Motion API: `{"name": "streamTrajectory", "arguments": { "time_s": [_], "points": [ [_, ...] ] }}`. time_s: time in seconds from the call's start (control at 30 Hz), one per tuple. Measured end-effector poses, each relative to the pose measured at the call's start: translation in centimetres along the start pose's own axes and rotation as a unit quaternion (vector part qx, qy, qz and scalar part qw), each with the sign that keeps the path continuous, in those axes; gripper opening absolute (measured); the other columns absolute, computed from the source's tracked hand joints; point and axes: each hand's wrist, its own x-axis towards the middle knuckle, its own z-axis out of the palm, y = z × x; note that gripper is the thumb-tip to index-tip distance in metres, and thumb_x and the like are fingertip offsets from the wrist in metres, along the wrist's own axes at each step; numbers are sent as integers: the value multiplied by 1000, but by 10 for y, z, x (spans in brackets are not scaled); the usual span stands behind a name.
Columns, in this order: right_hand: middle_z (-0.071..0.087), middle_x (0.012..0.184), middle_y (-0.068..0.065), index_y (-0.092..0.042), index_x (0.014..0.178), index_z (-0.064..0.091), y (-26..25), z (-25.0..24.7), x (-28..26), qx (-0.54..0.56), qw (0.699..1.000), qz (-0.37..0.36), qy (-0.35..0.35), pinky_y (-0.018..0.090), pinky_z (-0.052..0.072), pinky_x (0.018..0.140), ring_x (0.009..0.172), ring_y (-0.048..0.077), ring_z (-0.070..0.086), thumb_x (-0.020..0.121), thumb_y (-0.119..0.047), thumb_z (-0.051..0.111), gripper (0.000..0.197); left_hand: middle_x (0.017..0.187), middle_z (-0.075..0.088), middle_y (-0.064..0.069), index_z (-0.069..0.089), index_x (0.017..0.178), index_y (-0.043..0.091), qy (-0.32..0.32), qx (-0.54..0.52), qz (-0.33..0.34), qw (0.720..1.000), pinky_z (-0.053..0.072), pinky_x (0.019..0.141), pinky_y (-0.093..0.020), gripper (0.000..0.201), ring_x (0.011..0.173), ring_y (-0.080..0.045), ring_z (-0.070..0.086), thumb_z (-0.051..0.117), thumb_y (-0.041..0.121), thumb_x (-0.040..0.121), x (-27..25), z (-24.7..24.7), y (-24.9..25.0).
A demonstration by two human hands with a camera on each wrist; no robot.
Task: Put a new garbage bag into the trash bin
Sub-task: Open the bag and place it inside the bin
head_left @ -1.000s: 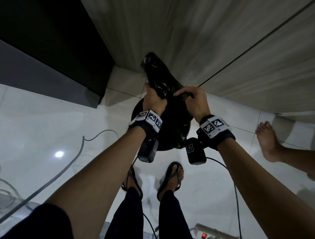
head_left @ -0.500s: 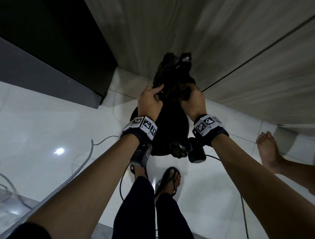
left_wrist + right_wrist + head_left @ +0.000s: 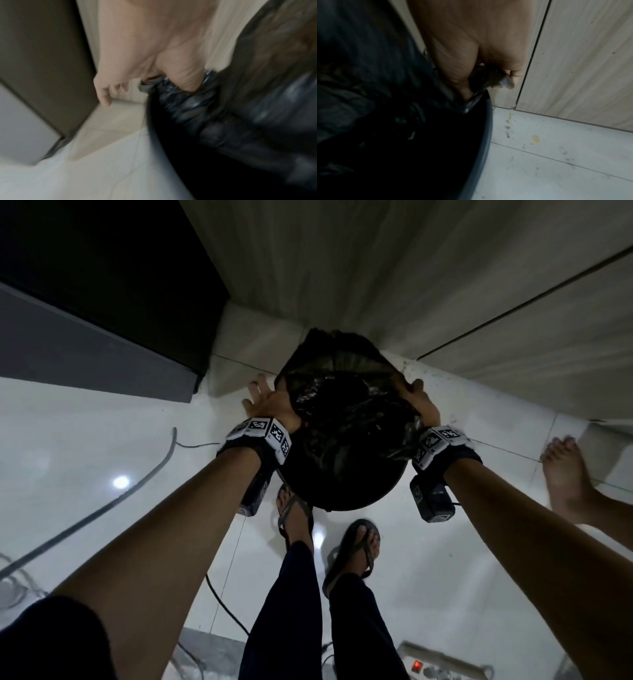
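Note:
A round black trash bin [image 3: 346, 501] stands on the floor by the wall corner. A black garbage bag [image 3: 342, 412] is stretched wide over its opening, its far edge lifted above the rim. My left hand [image 3: 269, 402] holds the bag's left edge; in the left wrist view the thumb [image 3: 185, 81] presses into the bag [image 3: 197, 108] while the other fingers [image 3: 106, 93] hang spread outside the bin. My right hand [image 3: 419, 402] grips the bag's right edge; in the right wrist view it pinches the plastic [image 3: 494, 79] just above the bin rim [image 3: 488, 121].
Wood-grain wall panels [image 3: 394, 275] rise close behind the bin, and a dark cabinet [image 3: 102, 285] stands at the left. Cables [image 3: 137, 491] cross the white tiles, with a power strip [image 3: 445, 666] near my sandalled feet [image 3: 359, 546]. Another person's bare foot [image 3: 565, 474] is at the right.
My hands were close together above the bin, holding the bunched bag. They have moved apart and down to the bin's sides, and the bag's mouth has spread open over it.

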Motion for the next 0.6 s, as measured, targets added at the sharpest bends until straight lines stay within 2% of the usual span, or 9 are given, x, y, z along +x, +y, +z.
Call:
{"name": "streamTrajectory", "arguments": {
  "time_s": [0.1,0.2,0.23,0.3,0.37,0.43,0.5,0.6],
  "points": [
    [32,139,25,-24,152,26,12,2,-6,-66,998,7,-20,58,34,100,128,43,34,98,-28,47,58,159,0,-14,18,149,29,-5,1,14,1000,11,118,-53,91,147,-34,-1,70,36,75,0,7,-17],
    [29,149,16,-27,147,39,3,-14,-12,19,1000,-15,2,58,22,114,141,36,21,93,-41,48,56,152,20,-14,38,139,25,107,-50,116,986,20,116,-49,77,144,-33,12,71,38,71,-7,1,-15],
    [30,151,14,-26,144,45,-1,-20,-10,52,998,-28,25,56,19,116,144,35,19,91,-41,51,55,151,23,-13,42,136,24,141,-62,153,976,21,115,-46,74,143,-31,15,71,38,70,-10,-4,-10],
    [39,148,14,-18,136,56,-15,-33,-6,119,987,-68,89,44,26,117,142,34,28,83,-35,54,56,150,27,-9,44,134,22,170,-79,211,959,23,114,-41,69,142,-28,20,71,34,72,-12,-15,5],
    [50,139,14,-14,131,60,-32,-40,-2,175,970,-97,134,28,35,106,131,30,45,84,-29,52,50,149,32,-6,41,137,22,148,-93,254,951,32,113,-39,66,138,-25,29,67,26,76,-11,-22,20],
    [55,133,12,-17,135,56,-47,-38,-1,178,968,-126,127,23,38,97,122,27,54,90,-24,58,45,149,35,-3,35,142,23,102,-96,273,952,38,109,-38,70,135,-25,35,63,19,78,-4,-23,32],
    [57,132,11,-23,140,49,-55,-27,0,147,973,-155,92,31,42,99,120,28,55,90,-27,62,51,153,31,-3,29,147,23,55,-90,280,954,35,111,-34,76,138,-24,34,62,16,79,5,-18,38],
    [58,132,13,-33,146,38,-49,1,0,119,977,-169,49,39,44,97,119,33,56,94,-38,56,55,156,27,-6,23,150,22,13,-97,259,961,31,114,-32,85,141,-24,30,68,18,77,18,-4,33]
  ]
}}
